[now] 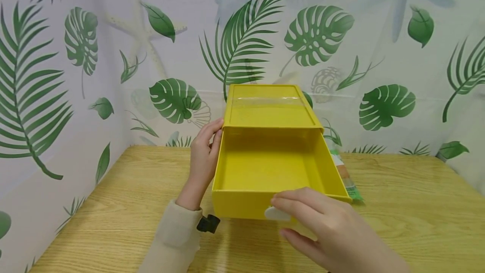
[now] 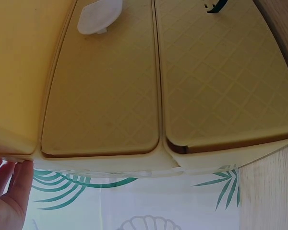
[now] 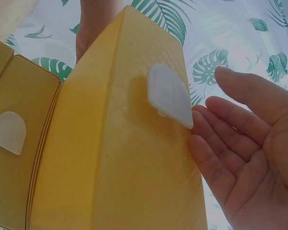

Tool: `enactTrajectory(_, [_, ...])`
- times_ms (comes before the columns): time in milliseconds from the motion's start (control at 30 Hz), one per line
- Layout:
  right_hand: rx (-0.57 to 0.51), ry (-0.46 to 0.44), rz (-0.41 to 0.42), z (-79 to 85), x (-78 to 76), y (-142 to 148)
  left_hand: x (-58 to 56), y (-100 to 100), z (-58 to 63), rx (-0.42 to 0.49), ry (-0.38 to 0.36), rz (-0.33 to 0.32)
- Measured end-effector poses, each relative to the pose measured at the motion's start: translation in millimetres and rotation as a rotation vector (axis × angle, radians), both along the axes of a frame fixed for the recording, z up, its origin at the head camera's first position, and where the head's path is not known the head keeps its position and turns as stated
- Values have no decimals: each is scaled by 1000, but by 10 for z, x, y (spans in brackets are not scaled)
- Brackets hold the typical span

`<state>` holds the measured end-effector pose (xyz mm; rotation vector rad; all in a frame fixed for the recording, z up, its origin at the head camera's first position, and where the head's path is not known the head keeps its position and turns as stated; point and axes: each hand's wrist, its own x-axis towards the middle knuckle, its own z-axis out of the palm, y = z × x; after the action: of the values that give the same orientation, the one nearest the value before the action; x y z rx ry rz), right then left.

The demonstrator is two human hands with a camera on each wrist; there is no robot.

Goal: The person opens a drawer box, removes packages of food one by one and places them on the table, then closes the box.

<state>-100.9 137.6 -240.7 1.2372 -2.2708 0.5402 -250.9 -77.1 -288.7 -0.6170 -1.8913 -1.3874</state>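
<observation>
A yellow drawer cabinet (image 1: 273, 113) stands on the table, its top drawer (image 1: 265, 163) pulled well out toward me. My left hand (image 1: 204, 151) rests against the cabinet's left side, its fingertips (image 2: 23, 167) at the side edge in the left wrist view. At the drawer's front, my right hand (image 1: 326, 226) has its fingers loosely bent beside the white knob (image 3: 169, 93). The thumb is apart from the knob, and the fingertips are right at its edge. Lower drawers below have patterned fronts, one with another white knob (image 2: 101, 15).
A packet with green and orange print (image 1: 354, 191) lies on the wooden table (image 1: 409, 205) at the cabinet's right side, partly hidden by it. Behind stands a white cloth backdrop (image 1: 257, 28) with green leaf prints. A black strap piece (image 1: 208, 223) sits at my left wrist.
</observation>
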Motion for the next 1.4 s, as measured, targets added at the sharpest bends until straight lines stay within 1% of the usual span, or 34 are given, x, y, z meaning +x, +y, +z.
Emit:
enactTrajectory(133, [-43,59,16,-31,-39,-10,-9,-1,-11,4,-1,-4])
enactTrajectory(200, [-52,71,9,-40,-57,-14,-6,-1,-13,5,2,-5])
enactTrajectory(500, [-40,85,-47,-46,-129,-31,-19,1,-18,2,9,6])
enactTrajectory(733, [-110,198,-22,-76,-234,-65,-14,4,-17,-4,9,11])
enactTrajectory(767, [-112,203,-25,-77,-246,-68,-12,3,-16,-6,8,13])
enactTrajectory(1000, [-98,145,-80,-36,-312,-93,-5,-7,-10,-11,-11,10])
enactTrajectory(1100, [-94,121,-127,-11,-355,-118,-3,-8,-9,-11,-13,12])
enactTrajectory(1267, [-82,49,-204,22,-428,-155,-13,-4,-13,-10,-5,19])
enactTrajectory(1333, [-83,48,-214,25,-449,-163,-22,-3,-22,-7,-5,17])
enactTrajectory(1400, [-89,66,-216,22,-468,-169,-26,-4,-24,-5,-8,19])
